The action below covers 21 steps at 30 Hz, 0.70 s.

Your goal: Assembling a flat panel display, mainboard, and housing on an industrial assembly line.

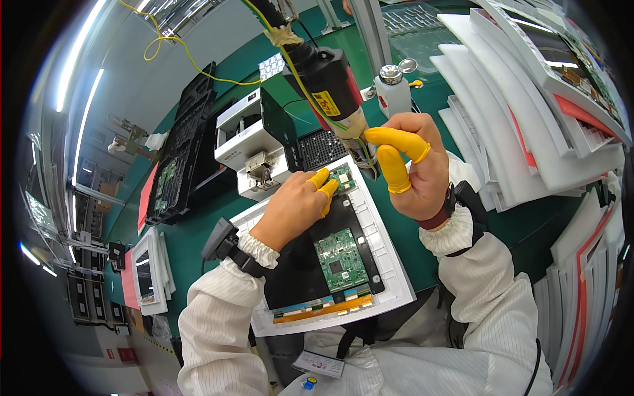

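In front of me a white frame (391, 270) holds a black panel, a larger green circuit board (340, 259) and a smaller green board (345, 178) near its far edge. My left hand (294, 203) reaches over the panel, its yellow-cotted fingertips pressed together on the smaller board's left side. A black-and-red electric screwdriver (330, 86) hangs from above with its tip tilted down over the frame's far right. Beside its lower end is my right hand (419, 168), yellow-cotted thumb and forefinger bent and apart; nothing shows between them. Whether they touch the screwdriver is unclear.
A white-and-black bench device (254, 145) stands beyond my left hand. Black trays (175, 162) lie farther left. Behind the screwdriver is a white pump bottle (393, 92). Stacked white foam sheets and frames (522, 125) crowd the right. Another white frame (148, 270) lies at left.
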Tool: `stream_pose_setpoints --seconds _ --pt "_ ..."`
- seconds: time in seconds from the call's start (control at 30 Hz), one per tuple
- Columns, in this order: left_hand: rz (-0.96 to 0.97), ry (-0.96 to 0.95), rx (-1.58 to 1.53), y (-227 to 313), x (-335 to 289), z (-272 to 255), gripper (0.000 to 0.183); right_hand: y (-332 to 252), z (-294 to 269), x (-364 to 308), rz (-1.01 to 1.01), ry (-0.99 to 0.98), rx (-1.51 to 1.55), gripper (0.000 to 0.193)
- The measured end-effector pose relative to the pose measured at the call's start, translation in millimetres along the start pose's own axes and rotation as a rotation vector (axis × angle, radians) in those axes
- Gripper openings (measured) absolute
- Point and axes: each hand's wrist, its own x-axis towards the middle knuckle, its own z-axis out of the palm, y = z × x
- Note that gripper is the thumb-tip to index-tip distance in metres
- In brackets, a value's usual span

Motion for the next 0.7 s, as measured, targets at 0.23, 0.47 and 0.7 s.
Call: stream_pose_setpoints --seconds 0.23,0.47,0.7 --pt "0.008 0.040 0.005 5.0 -1.3 -0.7 0.014 1.3 2.7 -2.6 0.038 0.011 0.026 0.023" --pt "0.043 0.044 0.023 9.2 0.5 -3.4 0.015 2.8 1.1 -1.9 0.033 -0.027 0.012 0.021" --pt "-0.016 -0.035 -0.016 13.2 4.0 -5.9 0.014 3.7 0.3 0.7 -0.022 -0.011 -0.002 0.023"
